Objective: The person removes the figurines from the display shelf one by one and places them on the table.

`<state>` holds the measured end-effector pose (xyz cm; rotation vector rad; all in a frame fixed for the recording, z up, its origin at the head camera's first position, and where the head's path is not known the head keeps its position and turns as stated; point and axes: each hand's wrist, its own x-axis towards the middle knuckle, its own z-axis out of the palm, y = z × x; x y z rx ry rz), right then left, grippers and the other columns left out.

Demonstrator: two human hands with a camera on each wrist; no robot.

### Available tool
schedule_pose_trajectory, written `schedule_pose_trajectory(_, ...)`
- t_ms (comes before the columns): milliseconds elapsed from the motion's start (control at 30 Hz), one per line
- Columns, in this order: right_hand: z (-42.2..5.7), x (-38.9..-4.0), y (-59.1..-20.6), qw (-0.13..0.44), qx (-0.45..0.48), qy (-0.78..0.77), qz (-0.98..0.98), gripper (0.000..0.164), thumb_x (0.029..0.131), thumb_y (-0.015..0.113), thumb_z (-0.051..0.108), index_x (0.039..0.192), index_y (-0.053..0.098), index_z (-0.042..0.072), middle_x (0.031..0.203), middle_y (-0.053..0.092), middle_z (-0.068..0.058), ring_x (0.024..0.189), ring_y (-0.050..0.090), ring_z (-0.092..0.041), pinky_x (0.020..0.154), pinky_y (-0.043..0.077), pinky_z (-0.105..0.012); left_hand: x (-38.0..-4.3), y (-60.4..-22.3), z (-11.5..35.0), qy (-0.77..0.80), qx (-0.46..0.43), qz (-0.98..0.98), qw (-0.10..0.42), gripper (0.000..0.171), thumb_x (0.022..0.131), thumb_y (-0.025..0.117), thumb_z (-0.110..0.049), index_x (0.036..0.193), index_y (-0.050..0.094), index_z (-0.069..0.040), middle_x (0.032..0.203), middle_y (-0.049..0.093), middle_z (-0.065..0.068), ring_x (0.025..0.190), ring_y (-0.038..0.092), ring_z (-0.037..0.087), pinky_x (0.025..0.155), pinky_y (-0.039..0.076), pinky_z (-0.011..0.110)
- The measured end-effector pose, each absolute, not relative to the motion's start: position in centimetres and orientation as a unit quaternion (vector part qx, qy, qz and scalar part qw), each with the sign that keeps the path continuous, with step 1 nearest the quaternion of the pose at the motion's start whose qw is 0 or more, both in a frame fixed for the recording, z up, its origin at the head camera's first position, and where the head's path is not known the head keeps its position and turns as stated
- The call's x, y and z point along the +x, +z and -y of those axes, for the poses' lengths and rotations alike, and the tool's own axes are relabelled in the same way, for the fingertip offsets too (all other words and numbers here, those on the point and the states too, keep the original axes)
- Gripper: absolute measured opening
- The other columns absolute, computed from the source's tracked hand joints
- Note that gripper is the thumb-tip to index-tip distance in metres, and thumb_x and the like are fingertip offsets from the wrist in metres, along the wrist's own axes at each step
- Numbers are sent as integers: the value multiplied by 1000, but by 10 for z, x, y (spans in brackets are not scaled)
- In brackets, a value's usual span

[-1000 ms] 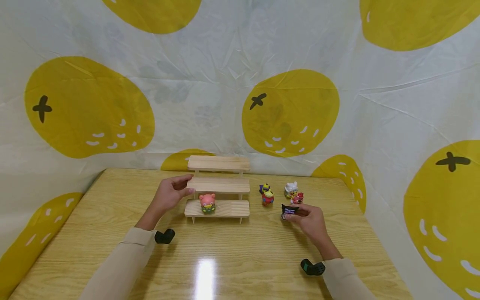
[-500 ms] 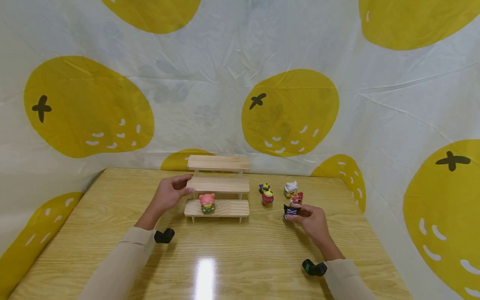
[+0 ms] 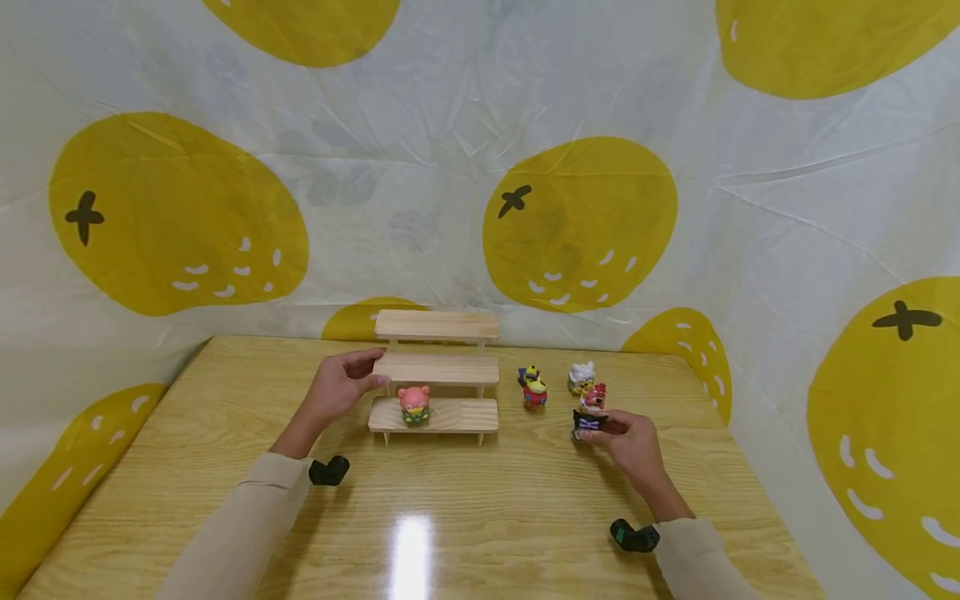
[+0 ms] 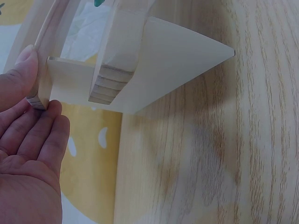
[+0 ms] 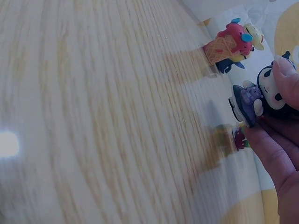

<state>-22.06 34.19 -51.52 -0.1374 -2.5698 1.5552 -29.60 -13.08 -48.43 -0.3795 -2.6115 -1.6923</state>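
My left hand (image 3: 337,390) grips the left end of the middle shelf of a three-tier wooden display stand (image 3: 442,368). In the left wrist view the thumb lies on one face of that shelf and the fingertips on the other. A pink-headed figurine (image 3: 415,404) sits on the stand's lowest shelf. Right of the stand, my right hand (image 3: 630,446) pinches a figurine in a black hood and purple dress (image 5: 250,98). The right wrist view shows its white face and dark base, tipped sideways in that view. A red figurine (image 3: 595,398) is just behind it.
A white-haired figurine (image 3: 581,377) stands beside the red one. Between them and the stand are a green-headed figurine in red (image 3: 535,395) and a yellow-and-purple one (image 3: 528,376). Patterned cloth (image 3: 420,208) hangs behind the wooden table (image 3: 487,517).
My right hand has shifted slightly to the right with the black-hooded figurine, and more of the red figurine shows behind it. The left hand and the stand have stayed put.
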Motion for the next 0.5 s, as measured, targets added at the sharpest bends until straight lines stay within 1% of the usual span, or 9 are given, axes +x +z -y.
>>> schedule_pose_trajectory(167,-343,-219,-515,67,-52,517,852,35,90,83,8,122,75,-5,124,73,-28,85,69,5,73,60,-15,-296,-485,131,-541,-118,832,0,54,99,73,-18,149,58,-4,153,56,18,142,55,38,113,50,55)
schedule_pose_trajectory(333,-344,-219,-513,62,-60,517,852,35,90,82,8,122,75,-5,123,73,-26,85,69,4,74,60,-15,-295,-483,131,-540,-118,833,1,53,99,73,-18,149,59,-6,153,57,18,142,55,38,112,51,55)
schedule_pose_trajectory(500,-347,-219,-515,63,-56,517,852,36,90,82,7,123,75,-4,125,73,-27,86,69,6,75,60,-15,-296,-483,131,-539,-120,834,1,52,99,73,-18,148,59,-6,153,57,18,141,56,38,112,51,55)
